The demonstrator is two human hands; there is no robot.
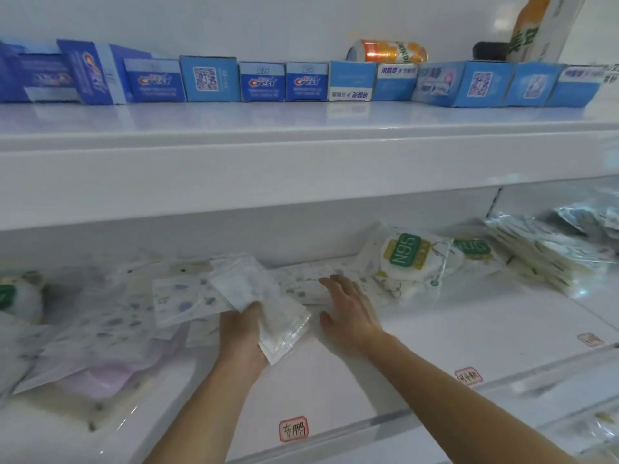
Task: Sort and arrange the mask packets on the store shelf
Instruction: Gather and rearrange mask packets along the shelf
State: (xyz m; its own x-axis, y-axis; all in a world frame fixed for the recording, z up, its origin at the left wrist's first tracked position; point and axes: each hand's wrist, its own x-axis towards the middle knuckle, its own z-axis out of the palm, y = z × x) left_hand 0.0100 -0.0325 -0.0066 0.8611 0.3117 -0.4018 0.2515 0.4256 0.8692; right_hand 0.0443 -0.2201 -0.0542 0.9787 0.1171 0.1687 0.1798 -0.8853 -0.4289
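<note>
Left hand [242, 329]: fingers curled round my stack of white mask packets [261, 303], held just above the lower shelf [335, 380] at its middle.
Right hand [348, 309]: flat and spread, holding nothing, fingertips over the patterned packets [301, 283] lying far of it.
Doing it well: I should square the stack's edges before adding more, and slide a matching packet off singly.
N95 packets [407, 259]: far right, leaning.
Hard to tell: left-side packets are blurred; stack count unclear; whether fingertips touch.
</note>
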